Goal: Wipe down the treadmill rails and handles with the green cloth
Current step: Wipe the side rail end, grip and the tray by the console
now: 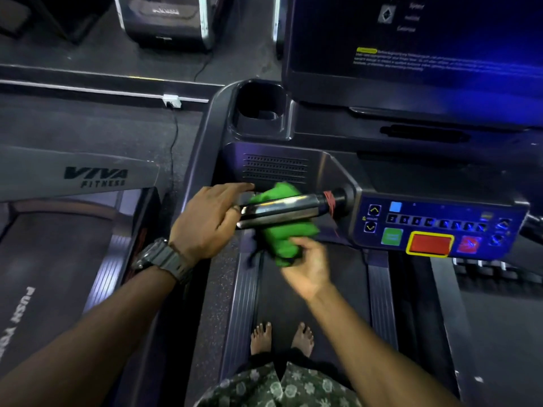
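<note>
Wrapping the chrome handle (282,211) from beneath and behind, the green cloth (280,236) sits bunched at mid-length of the bar, showing above it and hanging below it. Handle: short polished bar, long axis running left to right across the view, fixed at its right end to the control panel (435,227), free end to the left.

Right hand (308,268): below the bar, palm up, fingers curled on the cloth's lower bunch; it is the nearer hand to the cloth and lies just under it. Any wipe would likely run along the bar's axis, sideways from this grip.

Left hand (205,221): at the free left end, fingers fairly straight, laid over the bar tip; whether it clasps the bar cannot be told. Wristwatch (163,259) on that arm.

Surroundings: cup holder (258,107), dark console screen (411,45), treadmill belt (311,292) with bare feet (282,337).
</note>
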Tool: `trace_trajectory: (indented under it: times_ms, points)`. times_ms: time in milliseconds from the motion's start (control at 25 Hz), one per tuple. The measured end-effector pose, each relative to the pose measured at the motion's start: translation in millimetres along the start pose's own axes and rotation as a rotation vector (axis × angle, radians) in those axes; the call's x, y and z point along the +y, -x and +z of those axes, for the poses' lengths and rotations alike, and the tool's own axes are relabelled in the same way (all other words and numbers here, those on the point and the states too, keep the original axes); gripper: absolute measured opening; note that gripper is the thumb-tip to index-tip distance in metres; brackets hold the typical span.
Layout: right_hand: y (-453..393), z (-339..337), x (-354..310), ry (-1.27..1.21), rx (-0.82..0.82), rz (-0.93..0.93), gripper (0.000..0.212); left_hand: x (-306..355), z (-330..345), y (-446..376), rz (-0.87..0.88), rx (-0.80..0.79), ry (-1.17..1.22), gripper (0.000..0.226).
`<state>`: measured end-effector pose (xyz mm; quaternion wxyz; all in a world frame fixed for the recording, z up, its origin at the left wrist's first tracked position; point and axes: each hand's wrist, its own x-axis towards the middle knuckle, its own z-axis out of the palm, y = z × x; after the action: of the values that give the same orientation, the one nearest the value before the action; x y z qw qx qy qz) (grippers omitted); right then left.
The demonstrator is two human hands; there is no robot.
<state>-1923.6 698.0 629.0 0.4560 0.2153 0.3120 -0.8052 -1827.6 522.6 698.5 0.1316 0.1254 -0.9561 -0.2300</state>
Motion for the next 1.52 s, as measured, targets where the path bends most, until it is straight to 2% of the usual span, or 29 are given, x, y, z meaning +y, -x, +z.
trace_trajectory:
  times_ms: [80,160,240,320,400,480,560,680,800,920,960,1080,1160,1280,1400,1440,1520]
  points:
    - [4,-3,-15,-0.111,-0.05,-0.044,0.034,1,1,-1,-0.005,-0.013,-0.013,0.056]
    - [2,7,8,-0.067,-0.013,0.029,0.018,2,2,-2,0.018,-0.023,-0.022,0.055]
    - [2,18,38,0.147,-0.014,0.063,0.035,2,1,-2,0.018,-0.011,-0.029,0.054]
    - [6,10,20,0.196,0.016,0.035,0.037,-1,1,-1,0.01,-0.012,-0.028,0.053]
    - [0,-3,-15,0.048,0.002,-0.014,0.032,1,1,-1,-0.006,-0.034,-0.036,0.054]
    - [4,-4,-26,-0.101,0.004,-0.047,0.037,2,1,-2,-0.018,-0.044,-0.052,0.056]
    - [0,9,4,-0.051,0.002,0.035,0.028,2,2,-3,-0.008,-0.05,-0.049,0.055]
    - [7,24,42,0.132,0.015,0.088,0.039,2,1,-3,0.016,-0.065,-0.051,0.052]
    - [4,3,0,0.118,0.022,0.004,0.029,2,0,-2,0.007,-0.06,-0.051,0.052]
    - [10,1,-17,-0.054,0.021,-0.055,0.028,3,-1,-3,0.007,-0.047,-0.038,0.052]
    - [16,8,-7,0.013,0.006,-0.018,0.03,3,0,-3,0.022,-0.042,-0.03,0.052]
    - [40,30,26,0.484,0.05,0.02,0.025,0,1,-2,0.006,-0.028,0.01,0.053]
    - [55,32,5,0.952,0.074,-0.162,0.021,-2,1,-1,-0.016,-0.017,0.029,0.055]
    - [82,57,-55,1.771,0.047,-0.466,0.046,0,0,0,-0.013,0.004,0.048,0.056]
    - [87,103,-87,2.079,-0.017,-0.84,0.048,0,0,2,-0.052,0.055,0.109,0.06]
    - [79,119,-86,2.169,-0.04,-0.916,0.048,1,0,3,-0.068,0.086,0.145,0.061]
    - [52,147,-67,2.315,-0.101,-0.954,0.043,0,2,3,-0.079,0.156,0.2,0.064]
